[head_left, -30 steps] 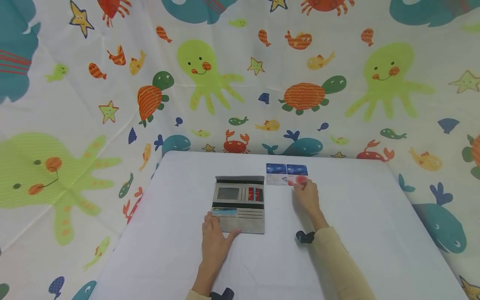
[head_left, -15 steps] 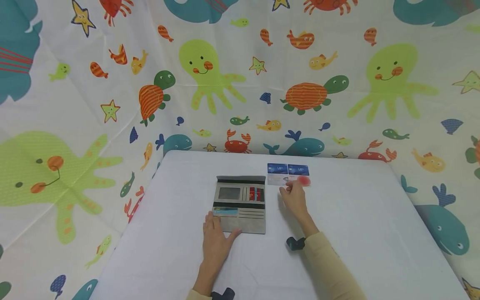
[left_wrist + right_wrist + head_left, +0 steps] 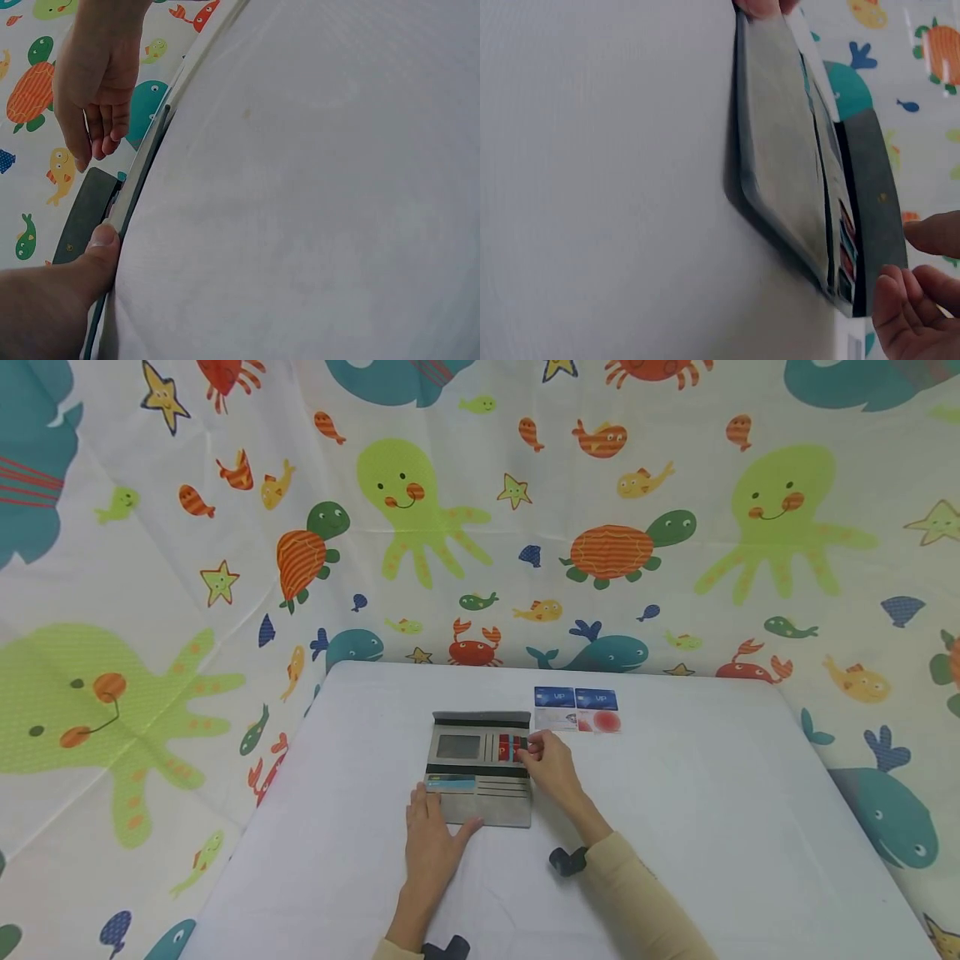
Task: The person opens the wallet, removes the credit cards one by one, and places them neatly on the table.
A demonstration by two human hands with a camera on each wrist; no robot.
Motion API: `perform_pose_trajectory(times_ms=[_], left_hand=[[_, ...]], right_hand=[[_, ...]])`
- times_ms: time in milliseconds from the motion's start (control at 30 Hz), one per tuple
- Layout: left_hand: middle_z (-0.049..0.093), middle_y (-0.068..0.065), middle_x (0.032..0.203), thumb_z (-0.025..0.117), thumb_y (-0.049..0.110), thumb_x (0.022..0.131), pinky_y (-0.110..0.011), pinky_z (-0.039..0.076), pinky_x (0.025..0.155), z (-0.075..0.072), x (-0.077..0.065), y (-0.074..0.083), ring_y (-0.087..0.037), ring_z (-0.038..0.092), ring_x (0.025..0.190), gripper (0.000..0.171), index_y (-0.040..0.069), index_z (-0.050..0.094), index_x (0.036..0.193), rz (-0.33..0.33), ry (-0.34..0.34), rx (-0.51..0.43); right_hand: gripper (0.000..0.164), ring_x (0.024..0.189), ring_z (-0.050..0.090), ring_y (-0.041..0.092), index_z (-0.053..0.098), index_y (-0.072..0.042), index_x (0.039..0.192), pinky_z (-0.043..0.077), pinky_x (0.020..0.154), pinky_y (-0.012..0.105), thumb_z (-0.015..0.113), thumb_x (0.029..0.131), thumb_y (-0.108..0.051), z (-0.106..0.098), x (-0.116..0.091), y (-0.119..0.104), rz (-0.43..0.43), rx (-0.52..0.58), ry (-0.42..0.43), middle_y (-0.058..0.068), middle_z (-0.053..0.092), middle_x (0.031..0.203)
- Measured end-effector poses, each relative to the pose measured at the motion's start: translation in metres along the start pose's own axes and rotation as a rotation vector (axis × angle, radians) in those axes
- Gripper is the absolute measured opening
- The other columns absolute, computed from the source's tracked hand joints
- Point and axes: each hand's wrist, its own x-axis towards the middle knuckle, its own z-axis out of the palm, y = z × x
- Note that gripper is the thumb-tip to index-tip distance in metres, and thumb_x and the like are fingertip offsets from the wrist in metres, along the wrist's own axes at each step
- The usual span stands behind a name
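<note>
A grey wallet [image 3: 495, 814] lies unfolded on the white table. Red cards [image 3: 506, 748] sit in its upper right slots and a blue card [image 3: 452, 782] in a lower left slot. My left hand [image 3: 431, 852] rests on the wallet's lower left corner, fingers along the left side, its thumb [image 3: 101, 244] on the near edge. At the upper right slots is my right hand [image 3: 555, 770], fingertips by the red cards. In the right wrist view its thumb and loosely bent fingers [image 3: 907, 315] are apart beside the raised flap [image 3: 881, 202], with nothing visible between them.
Two blue VIP cards [image 3: 555, 697] lie behind the wallet, to its right. In front of them are a pale card [image 3: 553, 719] and a card with a red circle [image 3: 600, 722]. A cloth [image 3: 465, 510] printed with sea animals hangs behind the table [image 3: 750, 827].
My right hand has moved left and nearer, from the card with the red circle to the wallet's right side. That card now lies uncovered. My left hand stays in place.
</note>
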Motion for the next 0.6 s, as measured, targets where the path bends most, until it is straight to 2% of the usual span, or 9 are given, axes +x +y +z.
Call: perform_pose_trajectory(times_ms=[300,600], left_hand=[[0.029,-0.029,0.159,0.079,0.057,0.078,-0.060,0.029,0.119,0.001,0.000,-0.002,-0.047,0.028,0.149,0.096,-0.008,0.046,0.140,0.010,0.010,0.011],[0.029,-0.029,0.160,0.078,0.058,0.079,-0.061,0.034,0.116,0.002,0.001,-0.002,-0.048,0.028,0.149,0.094,-0.007,0.046,0.139,0.009,0.010,0.001]], right_hand=[[0.024,0.078,0.058,0.013,0.064,0.000,0.110,0.055,0.071,0.022,0.071,0.092,-0.013,0.021,-0.009,-0.008,-0.134,-0.026,-0.090,0.007,0.066,0.092],[0.025,0.078,0.058,0.011,0.066,-0.002,0.110,0.053,0.071,0.022,0.073,0.092,-0.017,0.037,-0.015,-0.017,-0.193,-0.081,-0.200,0.004,0.066,0.092]])
